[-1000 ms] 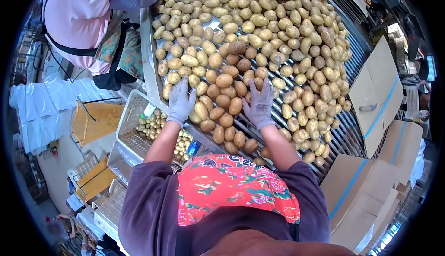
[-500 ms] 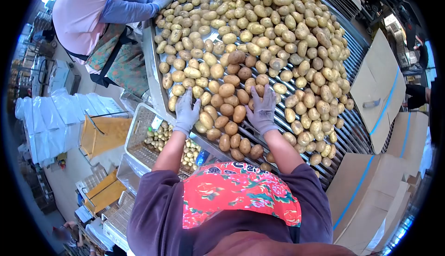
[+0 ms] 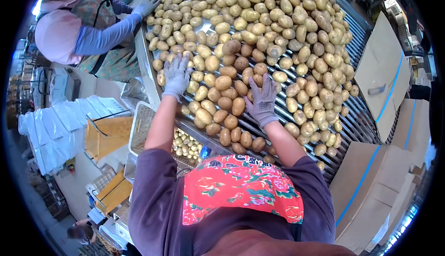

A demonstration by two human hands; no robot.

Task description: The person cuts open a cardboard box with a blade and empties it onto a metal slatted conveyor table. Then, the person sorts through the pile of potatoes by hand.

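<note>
While the roller table (image 3: pixel 357 117) still carries potatoes (image 3: pixel 285 22) over most of its surface, with a co-worker (image 3: pixel 88 33) at its left side, the change is in the hands. The left hand (image 3: pixel 177 77) has shifted toward the table's left edge, fingers spread over potatoes, grasping none. The right hand (image 3: pixel 263 103) stays near the table's near end, unclenched beside a browner group (image 3: pixel 225 103), which now seems hemmed by 1 hand instead of 2.

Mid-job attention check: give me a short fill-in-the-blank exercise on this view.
1. The left hand and right hand, both among potatoes, wear ____.
2. Of these two hands, the ____ one is nearer the co-worker.
3. The floral apron has a ____ background.

Missing words: gloves; left; red.
</note>
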